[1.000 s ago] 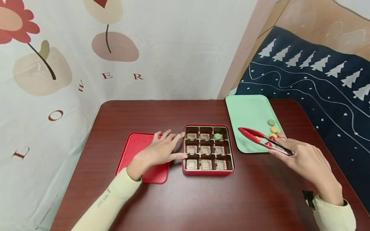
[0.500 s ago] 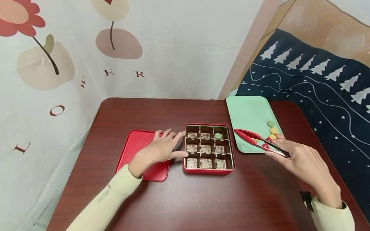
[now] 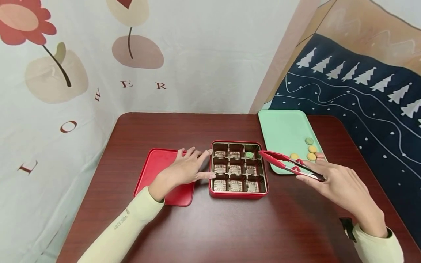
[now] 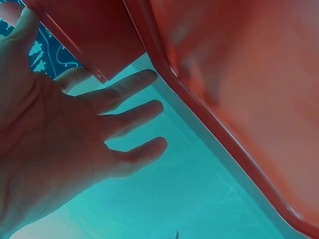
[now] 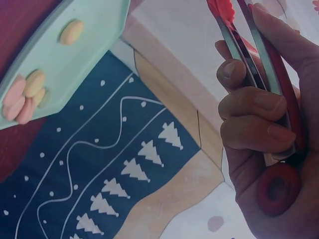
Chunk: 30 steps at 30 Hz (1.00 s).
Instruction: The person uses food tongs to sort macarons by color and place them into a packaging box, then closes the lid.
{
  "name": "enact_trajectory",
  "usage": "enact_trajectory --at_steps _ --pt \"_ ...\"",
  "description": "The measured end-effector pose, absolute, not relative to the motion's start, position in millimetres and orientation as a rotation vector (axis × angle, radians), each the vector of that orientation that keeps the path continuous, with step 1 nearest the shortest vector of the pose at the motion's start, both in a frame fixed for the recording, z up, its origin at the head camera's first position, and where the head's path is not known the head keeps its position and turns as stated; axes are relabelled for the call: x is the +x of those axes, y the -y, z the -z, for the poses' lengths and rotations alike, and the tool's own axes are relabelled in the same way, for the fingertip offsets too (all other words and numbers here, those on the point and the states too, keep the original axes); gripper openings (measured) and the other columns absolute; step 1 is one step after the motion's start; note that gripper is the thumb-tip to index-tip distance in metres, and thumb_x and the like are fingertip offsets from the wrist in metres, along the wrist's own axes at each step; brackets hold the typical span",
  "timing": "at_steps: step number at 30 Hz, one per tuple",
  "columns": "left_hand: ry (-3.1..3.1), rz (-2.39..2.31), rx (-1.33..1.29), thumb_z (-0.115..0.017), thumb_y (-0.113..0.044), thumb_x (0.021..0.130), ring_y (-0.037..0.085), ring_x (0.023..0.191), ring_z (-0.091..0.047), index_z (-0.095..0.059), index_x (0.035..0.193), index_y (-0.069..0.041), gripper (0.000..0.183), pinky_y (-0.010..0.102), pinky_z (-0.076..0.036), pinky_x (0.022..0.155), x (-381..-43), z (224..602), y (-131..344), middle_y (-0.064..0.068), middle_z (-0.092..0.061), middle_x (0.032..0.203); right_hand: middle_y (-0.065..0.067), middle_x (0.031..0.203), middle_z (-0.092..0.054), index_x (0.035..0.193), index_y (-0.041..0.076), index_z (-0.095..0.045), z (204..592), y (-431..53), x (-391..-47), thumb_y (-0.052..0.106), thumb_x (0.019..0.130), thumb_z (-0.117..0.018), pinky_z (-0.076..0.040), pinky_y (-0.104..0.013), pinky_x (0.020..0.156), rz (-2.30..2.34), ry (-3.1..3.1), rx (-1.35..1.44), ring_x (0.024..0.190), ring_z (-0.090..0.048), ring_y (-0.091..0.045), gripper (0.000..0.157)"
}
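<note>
Brown tabletop (image 3: 213, 232) before me: left hand (image 3: 181, 170), fingers spread, touches the box (image 3: 237, 196) at left, seemingly steadying it; right hand (image 3: 345, 186) curls its fingers round tongs (image 3: 274, 161), perhaps sparing cookies (image 3: 312, 149) bare touch.

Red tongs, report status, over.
Right hand grips red tongs, tips by the right rim of the red box. Left hand spread at the box's left side. One green macaron sits back right. Nothing visibly in the way.
</note>
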<state>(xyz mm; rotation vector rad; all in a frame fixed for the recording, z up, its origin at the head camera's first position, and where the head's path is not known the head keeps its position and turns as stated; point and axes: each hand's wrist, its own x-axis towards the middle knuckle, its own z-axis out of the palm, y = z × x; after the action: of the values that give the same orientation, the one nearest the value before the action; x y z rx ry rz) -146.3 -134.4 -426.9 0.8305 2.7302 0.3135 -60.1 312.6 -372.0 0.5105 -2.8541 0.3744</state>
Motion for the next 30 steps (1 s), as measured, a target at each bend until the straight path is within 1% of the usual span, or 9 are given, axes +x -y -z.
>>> enact_trajectory --at_steps 2,4,7,9,14,19,22,26,30 --pt "-2.733 -0.309 0.827 -0.066 -0.069 0.101 0.050 0.152 -0.038 -0.036 0.169 -0.016 0.091 0.072 -0.027 0.116 -147 428 134 0.019 -0.058 0.149 -0.033 0.122 -0.073 0.131 0.006 -0.080 373 -309 -60 0.039 0.080 -0.099 -0.043 -0.035 0.052 -0.373 2.848 0.541 0.084 -0.075 -0.040 0.064" --pt "-2.737 -0.307 0.824 -0.065 -0.070 0.101 0.050 0.151 -0.038 -0.036 0.168 -0.017 0.091 0.072 -0.027 0.116 -148 429 134 0.020 -0.059 0.149 -0.027 0.112 -0.078 0.130 0.006 -0.081 374 -306 -61 0.036 0.079 -0.099 -0.040 -0.032 0.050 -0.373 2.837 0.571 0.069 -0.069 -0.026 0.062" --pt "-2.745 -0.298 0.824 -0.066 -0.070 0.100 0.050 0.151 -0.039 -0.036 0.168 -0.017 0.091 0.072 -0.028 0.116 -148 429 135 0.019 -0.059 0.148 -0.013 0.094 -0.079 0.128 0.008 -0.082 376 -302 -61 0.036 0.078 -0.100 -0.034 -0.029 0.047 -0.375 2.822 0.612 0.056 -0.052 -0.009 0.060" --pt "-2.750 -0.294 0.825 -0.066 -0.070 0.101 0.050 0.150 -0.039 -0.037 0.168 -0.016 0.091 0.071 -0.028 0.115 -148 430 135 0.019 -0.059 0.147 -0.003 0.083 -0.076 0.128 0.009 -0.082 377 -300 -62 0.037 0.079 -0.099 -0.033 -0.028 0.046 -0.371 2.814 0.629 0.052 -0.040 -0.003 0.059" --pt "-2.747 -0.271 0.817 -0.064 -0.071 0.101 0.049 0.151 -0.038 -0.036 0.169 -0.017 0.091 0.072 -0.028 0.116 -148 428 134 0.019 -0.058 0.150 -0.001 0.086 -0.075 0.129 0.011 -0.083 380 -299 -61 0.039 0.079 -0.098 -0.032 -0.027 0.045 -0.372 2.804 0.663 0.054 -0.038 0.000 0.059" --pt "-2.751 -0.264 0.806 -0.062 -0.072 0.101 0.049 0.151 -0.039 -0.035 0.170 -0.018 0.092 0.071 -0.028 0.116 -148 427 133 0.018 -0.059 0.151 -0.009 0.101 -0.080 0.129 0.011 -0.082 382 -298 -61 0.038 0.078 -0.099 -0.035 -0.026 0.046 -0.364 2.796 0.683 0.057 -0.046 -0.001 0.060" --pt "-2.755 -0.265 0.805 -0.062 -0.072 0.101 0.049 0.150 -0.039 -0.035 0.170 -0.018 0.091 0.071 -0.028 0.116 -148 427 133 0.018 -0.059 0.150 -0.011 0.104 -0.080 0.130 0.012 -0.082 383 -296 -60 0.040 0.079 -0.099 -0.034 -0.025 0.045 -0.359 2.820 0.669 0.056 -0.044 0.000 0.061" --pt "-2.746 -0.254 0.792 -0.060 -0.074 0.101 0.049 0.152 -0.037 -0.034 0.171 -0.019 0.093 0.071 -0.026 0.118 -147 428 133 0.017 -0.059 0.152 -0.002 0.096 -0.078 0.130 0.015 -0.082 385 -294 -59 0.041 0.080 -0.098 -0.031 -0.025 0.044 -0.357 2.840 0.671 0.052 -0.036 0.002 0.059" --pt "-2.740 -0.252 0.783 -0.060 -0.075 0.101 0.050 0.153 -0.037 -0.034 0.170 -0.020 0.092 0.071 -0.025 0.118 -145 430 132 0.019 -0.058 0.153 0.007 0.088 -0.072 0.129 0.017 -0.083 390 -294 -58 0.041 0.082 -0.096 -0.030 -0.024 0.044 -0.355 2.823 0.709 0.052 -0.033 0.004 0.054"
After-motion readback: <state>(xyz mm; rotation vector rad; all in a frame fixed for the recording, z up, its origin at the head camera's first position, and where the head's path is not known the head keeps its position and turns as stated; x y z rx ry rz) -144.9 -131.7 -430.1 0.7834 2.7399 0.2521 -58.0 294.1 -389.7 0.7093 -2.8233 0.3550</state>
